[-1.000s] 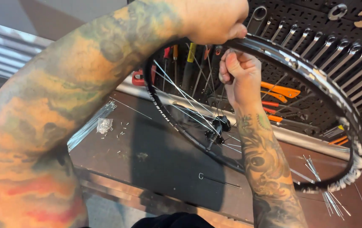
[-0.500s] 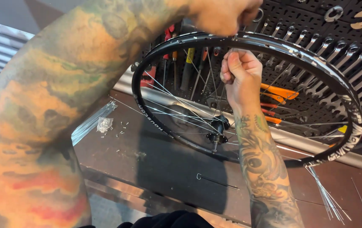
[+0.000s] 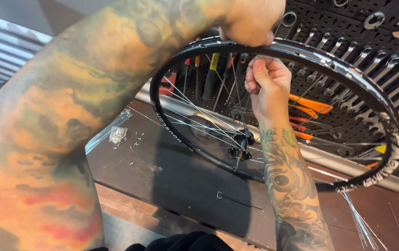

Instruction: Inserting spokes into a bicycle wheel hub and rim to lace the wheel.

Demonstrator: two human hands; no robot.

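Spanning the back of the scene, a dark pegboard (image 3: 348, 97) is being seen hung with rows of wrenches (image 3: 371, 69) and, further left, screwdrivers (image 3: 213, 69). Below it, the brown counter (image 3: 162, 176) is being used as the working surface.

A black bicycle wheel rim (image 3: 390, 135) is being held tilted above the counter, its lower edge close to the surface; whether it is touching cannot be told. The rim is only partly laced: thin spokes (image 3: 194, 111) are being run from the hub (image 3: 239, 148) at the middle toward the left side of the rim, while the right side is showing open.

The left hand (image 3: 250, 21), at the end of a tattooed forearm crossing the view, is being kept clenched on the top of the rim. The right hand (image 3: 267, 81) is being held up inside the rim just beneath it, fingers pinched together near a spoke end; what exactly is being gripped cannot be told.

A bundle of loose spokes (image 3: 362, 223) is lying fanned on the counter at the right, a single spoke (image 3: 239, 202) is lying near the front edge, and small nipples (image 3: 129, 137) are being left scattered beside a crumpled bag (image 3: 117, 134) at the left.
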